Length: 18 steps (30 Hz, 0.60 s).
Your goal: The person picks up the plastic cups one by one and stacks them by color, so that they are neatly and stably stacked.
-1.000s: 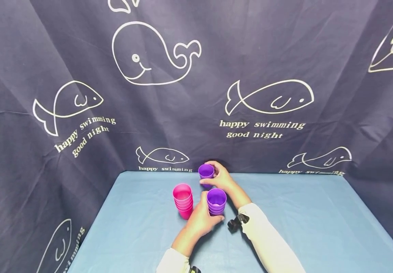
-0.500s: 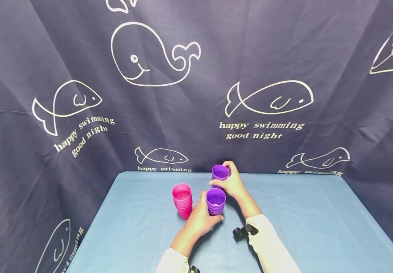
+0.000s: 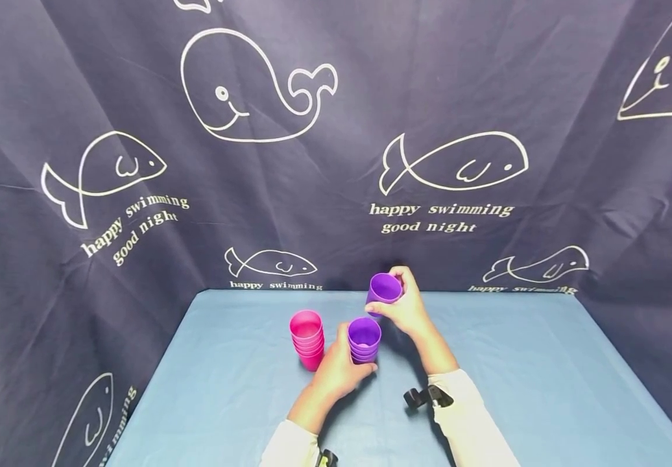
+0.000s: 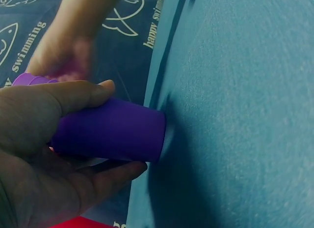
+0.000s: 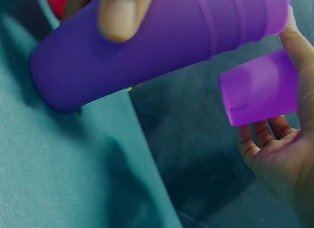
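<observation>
My left hand [image 3: 336, 371] grips a stack of several nested purple cups [image 3: 364, 355] standing on the table. In the left wrist view its thumb and fingers curl round the stack's lower part [image 4: 115, 132]. Just behind and slightly right of that stack, my right hand [image 3: 410, 311] holds a single purple cup [image 3: 384, 290] between thumb and fingers. This cup is slightly tilted, and in the right wrist view the single cup [image 5: 260, 88] is apart from the stack [image 5: 157, 46]. Left of my left hand stands a stack of several pink cups [image 3: 308, 342].
A blue cloth covers the table [image 3: 517, 376]. Dark fabric [image 3: 342, 194] with white fish and whale drawings hangs behind and at the sides, close to the table's back edge. Black wrist mounts [image 3: 427, 397] sit on the sleeves.
My right hand has moved the single purple cup rightward and slightly up, and the cup has tilted. My left hand keeps its grip on the purple stack. The head view has shifted a little.
</observation>
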Tool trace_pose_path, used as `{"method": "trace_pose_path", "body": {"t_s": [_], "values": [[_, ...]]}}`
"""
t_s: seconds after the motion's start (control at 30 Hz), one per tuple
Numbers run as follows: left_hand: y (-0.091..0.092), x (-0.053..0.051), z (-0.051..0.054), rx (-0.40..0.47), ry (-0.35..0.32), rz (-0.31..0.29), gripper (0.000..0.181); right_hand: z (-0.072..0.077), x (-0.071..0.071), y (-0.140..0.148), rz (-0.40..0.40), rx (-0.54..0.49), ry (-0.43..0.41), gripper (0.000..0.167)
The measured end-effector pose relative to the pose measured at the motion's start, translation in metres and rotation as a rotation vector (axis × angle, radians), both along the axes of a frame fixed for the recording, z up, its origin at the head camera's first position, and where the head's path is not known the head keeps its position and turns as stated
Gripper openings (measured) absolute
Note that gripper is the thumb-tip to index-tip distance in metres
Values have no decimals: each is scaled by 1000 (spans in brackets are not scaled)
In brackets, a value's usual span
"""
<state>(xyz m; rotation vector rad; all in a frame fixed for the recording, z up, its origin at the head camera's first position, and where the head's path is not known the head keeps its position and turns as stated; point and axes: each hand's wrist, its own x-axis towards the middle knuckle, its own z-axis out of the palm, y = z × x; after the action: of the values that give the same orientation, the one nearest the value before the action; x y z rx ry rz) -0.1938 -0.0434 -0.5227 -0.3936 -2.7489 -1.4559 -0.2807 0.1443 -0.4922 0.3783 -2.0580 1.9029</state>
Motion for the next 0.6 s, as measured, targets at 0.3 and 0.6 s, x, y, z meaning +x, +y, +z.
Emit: {"method": "trace_pose_path", "body": {"t_s": [0.3, 0.6], "values": [[3, 1, -1, -4, 34, 10, 76, 21, 18, 3, 49, -123, 58, 79], [4, 1, -1, -19, 51, 35, 80, 35, 32, 0, 184, -234, 104, 79]]}}
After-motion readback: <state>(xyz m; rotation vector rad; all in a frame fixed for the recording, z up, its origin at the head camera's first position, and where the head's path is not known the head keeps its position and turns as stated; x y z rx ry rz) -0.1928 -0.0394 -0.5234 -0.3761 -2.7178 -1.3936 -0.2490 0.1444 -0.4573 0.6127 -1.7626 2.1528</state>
